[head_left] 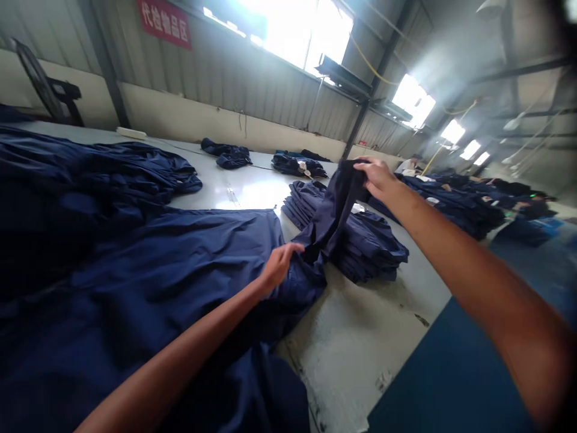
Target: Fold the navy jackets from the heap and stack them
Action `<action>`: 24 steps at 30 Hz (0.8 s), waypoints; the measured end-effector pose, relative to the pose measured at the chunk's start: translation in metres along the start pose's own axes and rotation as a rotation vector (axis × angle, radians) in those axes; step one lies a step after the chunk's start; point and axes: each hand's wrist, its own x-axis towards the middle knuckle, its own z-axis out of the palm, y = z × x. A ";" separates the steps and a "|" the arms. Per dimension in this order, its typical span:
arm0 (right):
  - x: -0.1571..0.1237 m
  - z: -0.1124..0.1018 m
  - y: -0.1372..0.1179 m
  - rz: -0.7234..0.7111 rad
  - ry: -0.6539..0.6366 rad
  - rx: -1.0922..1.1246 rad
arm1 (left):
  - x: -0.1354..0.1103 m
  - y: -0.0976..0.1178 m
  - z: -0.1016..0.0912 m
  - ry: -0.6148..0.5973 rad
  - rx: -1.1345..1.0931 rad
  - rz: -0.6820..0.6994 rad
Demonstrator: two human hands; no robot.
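Note:
A large navy blue garment (180, 264) lies spread on a long white table (360, 349). My left hand (278, 264) is closed on a fold of it near its right edge. My right hand (377, 177) is raised above the table and pinches the end of the same garment's dark strip (336, 210), which hangs stretched between both hands. Just behind the strip sits a folded stack of navy garments (369, 246).
More navy garments are heaped at the far left (90, 174) and in small piles further back (228, 155), (297, 163). A long row of dark garments (455, 201) runs along the right. Blue floor (451, 373) lies beside the table's edge. A red sign (164, 23) hangs on the wall.

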 end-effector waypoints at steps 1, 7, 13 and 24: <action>-0.023 0.012 -0.004 -0.045 -0.098 -0.041 | 0.006 0.014 -0.002 0.102 -0.149 -0.071; -0.136 0.063 -0.017 -0.157 -0.827 -0.055 | 0.019 0.094 -0.022 0.038 -0.750 -0.279; -0.141 0.041 -0.002 -0.060 -0.588 0.144 | -0.012 0.115 -0.046 0.203 -0.945 -0.346; -0.184 0.018 0.098 -0.029 -0.688 -0.143 | -0.129 0.204 -0.196 0.408 -0.867 -0.136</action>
